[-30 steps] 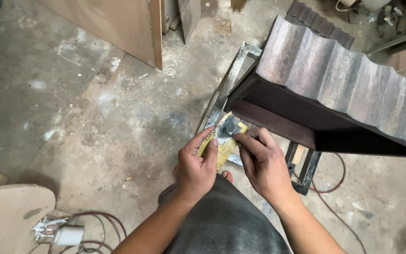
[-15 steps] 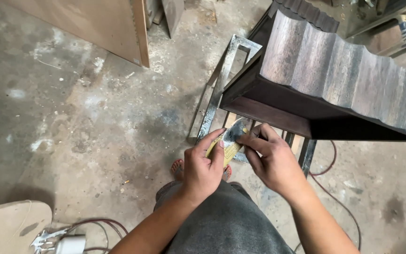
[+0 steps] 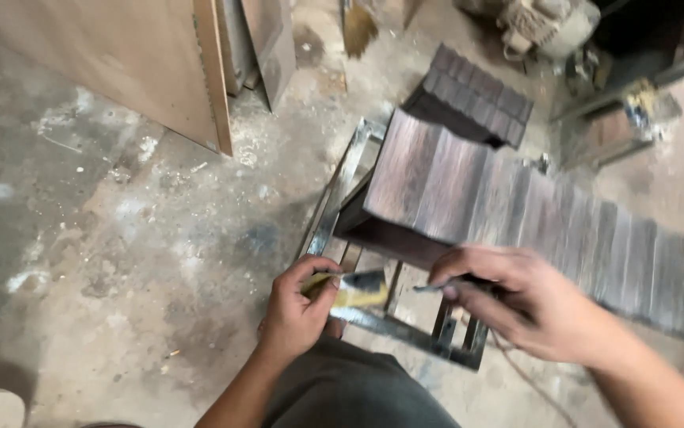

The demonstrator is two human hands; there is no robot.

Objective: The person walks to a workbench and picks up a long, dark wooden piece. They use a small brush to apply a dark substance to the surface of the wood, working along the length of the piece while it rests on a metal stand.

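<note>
My left hand (image 3: 298, 309) is shut on a small yellow and grey flat piece (image 3: 355, 289), held just above a metal frame (image 3: 405, 331) on the floor. My right hand (image 3: 528, 305) is apart from it, to the right, with its fingers pinched on a thin dark sliver (image 3: 435, 287); motion blur hides what it is. Right behind both hands, a long dark fluted wooden moulding (image 3: 508, 202) rests on the frame and runs off to the right.
A second dark fluted piece (image 3: 476, 95) lies farther back. Plywood boards (image 3: 128, 63) lean at the upper left. A motor-like machine (image 3: 548, 24) and clutter fill the upper right. A cable (image 3: 516, 368) trails under my right wrist. The concrete floor (image 3: 120, 238) is dusty.
My hands were together on the yellow piece; now my right hand has pulled away to the right. My left hand keeps hold of it.
</note>
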